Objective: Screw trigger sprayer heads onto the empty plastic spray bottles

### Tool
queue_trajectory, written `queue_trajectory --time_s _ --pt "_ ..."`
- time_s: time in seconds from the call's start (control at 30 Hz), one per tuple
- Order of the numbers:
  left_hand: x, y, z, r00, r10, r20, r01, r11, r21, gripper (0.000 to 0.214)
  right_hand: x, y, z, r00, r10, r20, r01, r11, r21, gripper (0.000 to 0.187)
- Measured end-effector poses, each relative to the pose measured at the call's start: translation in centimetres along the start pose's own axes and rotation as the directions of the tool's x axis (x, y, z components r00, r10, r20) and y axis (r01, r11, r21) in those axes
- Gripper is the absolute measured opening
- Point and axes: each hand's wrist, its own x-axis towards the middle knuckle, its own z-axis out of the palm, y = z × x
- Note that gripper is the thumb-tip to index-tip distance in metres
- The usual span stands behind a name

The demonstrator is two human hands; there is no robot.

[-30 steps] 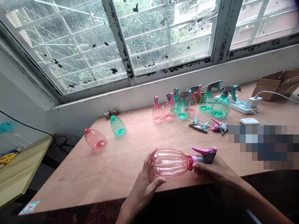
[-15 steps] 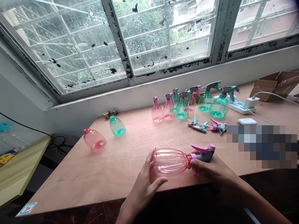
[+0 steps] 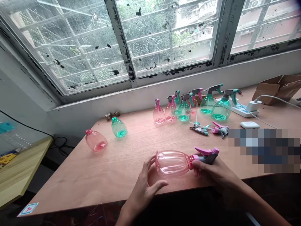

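A pink spray bottle (image 3: 174, 163) lies on its side above the table's front edge, its base to the left. My right hand (image 3: 203, 168) is closed around its pink collar, below the grey and pink trigger head (image 3: 208, 155). Beside the base, my left hand (image 3: 147, 179) is open, thumb and fingers spread apart. Its fingertips are close to the base; whether they touch it I cannot tell. Beyond lie two loose trigger heads, one grey and green (image 3: 199, 128), the other grey and pink (image 3: 221, 129).
A headless pink bottle (image 3: 96, 141) and a headless green bottle (image 3: 119, 128) stand at left. Several pink and green spray bottles (image 3: 184, 111) with heads line the window side. At right are a power strip (image 3: 243, 110), a white case (image 3: 249, 125), a cardboard box (image 3: 275, 91) and a blurred patch.
My left hand's fingers have loosened slightly from the bottle's base. The bottle and my right hand have shifted a little to the right in view. The camera view has tilted slightly.
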Motion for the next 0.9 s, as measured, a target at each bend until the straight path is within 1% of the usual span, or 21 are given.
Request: queue_trajectory --time_s 0.03,0.1,0.2,0.27,0.43,0.5,0.57,0.63,0.77,0.8,0.87,0.9 --pt "0.04 0.11 -0.08 1.000 -0.001 -0.005 0.001 1.000 -0.009 0.069 -0.01 -0.04 0.01 1.000 0.005 0.009 -0.005 1.000 -0.002 0.034" --pt "0.16 0.28 -0.21 1.000 0.012 -0.012 -0.012 0.999 0.052 0.065 -0.02 -0.08 0.04 1.000 0.019 0.020 -0.019 1.000 -0.001 0.035" --pt "0.17 0.26 -0.21 0.998 0.058 -0.010 -0.055 0.978 0.200 0.072 -0.07 -0.12 0.14 1.000 0.023 -0.001 -0.023 0.999 0.044 0.033" --pt "0.05 0.17 -0.14 0.997 0.072 -0.032 -0.063 0.975 0.213 0.070 -0.09 -0.19 0.23 1.000 0.018 -0.018 -0.017 0.997 0.078 0.032" --pt "0.02 0.57 -0.23 0.999 -0.029 -0.033 0.030 0.999 0.038 0.066 0.00 0.05 0.34 0.999 0.021 -0.029 -0.019 0.997 0.070 0.035" --pt "0.19 0.79 -0.31 0.997 -0.054 -0.050 0.055 0.998 0.022 0.058 0.03 0.27 0.38 0.999 0.035 -0.035 -0.033 0.998 0.048 0.035" --pt "0.30 0.82 -0.30 0.996 -0.047 -0.076 0.050 0.998 0.043 0.054 0.03 0.36 0.45 0.998 0.037 -0.051 -0.035 0.999 0.040 0.035" --pt "0.26 0.62 -0.19 0.996 -0.020 -0.086 0.022 0.999 0.023 0.057 0.02 0.26 0.53 0.998 0.026 -0.065 -0.023 0.998 0.051 0.036" --pt "0.05 0.10 0.06 0.996 0.036 -0.077 -0.049 0.982 -0.180 0.074 0.08 -0.09 0.55 0.999 0.006 -0.053 -0.002 0.998 0.068 0.037" --pt "0.04 0.06 0.06 0.995 0.042 -0.085 -0.059 0.974 -0.218 0.075 0.11 -0.12 0.53 0.999 0.008 -0.048 -0.005 0.998 0.067 0.037" --pt "0.13 0.13 -0.02 0.995 0.032 -0.090 -0.053 0.969 -0.240 0.064 0.15 -0.09 0.51 0.999 0.013 -0.033 -0.012 0.998 0.056 0.038" --pt "0.19 0.21 -0.07 0.996 0.022 -0.084 -0.040 0.975 -0.221 0.055 0.16 -0.04 0.50 1.000 0.013 -0.027 -0.012 0.999 0.048 0.038"
